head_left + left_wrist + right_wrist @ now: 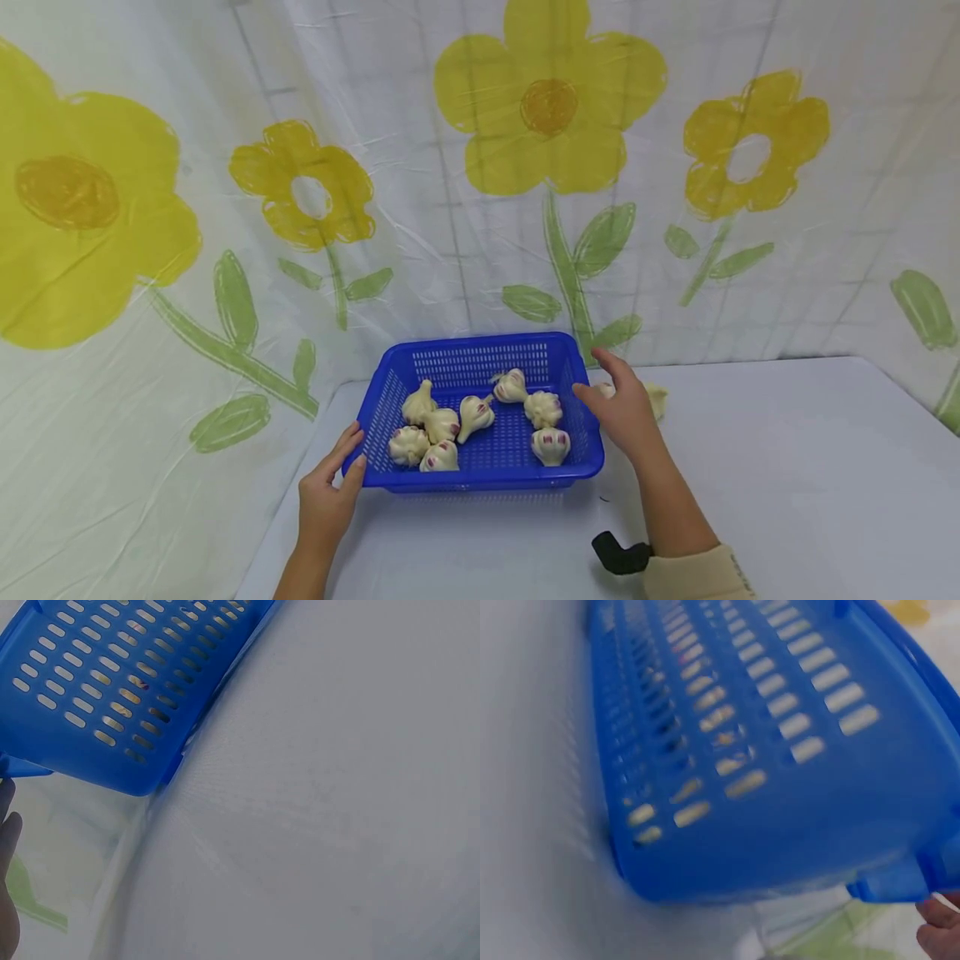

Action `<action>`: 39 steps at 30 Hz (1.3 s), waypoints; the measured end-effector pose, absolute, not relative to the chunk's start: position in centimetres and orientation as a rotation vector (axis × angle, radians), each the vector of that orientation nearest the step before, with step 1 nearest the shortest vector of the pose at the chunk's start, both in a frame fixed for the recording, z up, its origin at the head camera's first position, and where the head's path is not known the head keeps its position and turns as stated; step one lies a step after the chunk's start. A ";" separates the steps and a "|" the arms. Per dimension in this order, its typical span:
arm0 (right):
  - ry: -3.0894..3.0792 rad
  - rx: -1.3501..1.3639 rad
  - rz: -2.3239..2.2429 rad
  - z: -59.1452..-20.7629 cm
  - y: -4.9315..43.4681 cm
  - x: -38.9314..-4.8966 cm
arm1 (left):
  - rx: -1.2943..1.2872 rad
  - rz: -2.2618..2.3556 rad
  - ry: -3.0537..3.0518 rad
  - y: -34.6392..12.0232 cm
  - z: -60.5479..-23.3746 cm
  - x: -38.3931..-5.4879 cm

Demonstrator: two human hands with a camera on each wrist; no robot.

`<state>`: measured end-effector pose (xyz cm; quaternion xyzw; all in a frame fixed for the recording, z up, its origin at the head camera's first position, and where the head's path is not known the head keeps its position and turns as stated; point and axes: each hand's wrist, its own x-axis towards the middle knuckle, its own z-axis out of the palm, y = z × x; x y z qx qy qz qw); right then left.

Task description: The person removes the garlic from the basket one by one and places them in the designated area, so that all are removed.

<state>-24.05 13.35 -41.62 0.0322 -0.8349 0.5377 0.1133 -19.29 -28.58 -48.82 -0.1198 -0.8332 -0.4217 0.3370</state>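
A blue plastic basket (480, 478) with slotted walls sits on the white table, holding several garlic bulbs (476, 414), pale with purple marks. My left hand (327, 493) is at the basket's left side, its fingertips and thumb right at the rim. In the left wrist view, the fingers (7, 832) extend up toward the rim's lip. Over at the right side, my right hand (619, 410) has thumb and fingers spread apart beside the rim. The right wrist view is blurred and catches only fingertips (939, 930) below the basket's handle.
Behind the right hand, another pale bulb-like piece (657, 401) is partly hidden on the table (787, 467). A black bent piece (619, 553) juts out by the right sleeve (693, 575). A white curtain (420, 275) with painted yellow flowers hangs behind the table.
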 end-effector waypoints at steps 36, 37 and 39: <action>-2.943 0.337 1.026 -41.2 6.8 -25.4 | -0.336 -1.113 -2.136 -28.6 -48.9 -19.3; -2.963 0.334 0.989 -41.3 6.7 -25.5 | -0.335 -1.113 -2.136 -28.5 -48.9 -19.3; -3.003 0.335 0.902 -41.3 6.5 -25.4 | -0.336 -1.110 -2.132 -28.5 -48.9 -19.4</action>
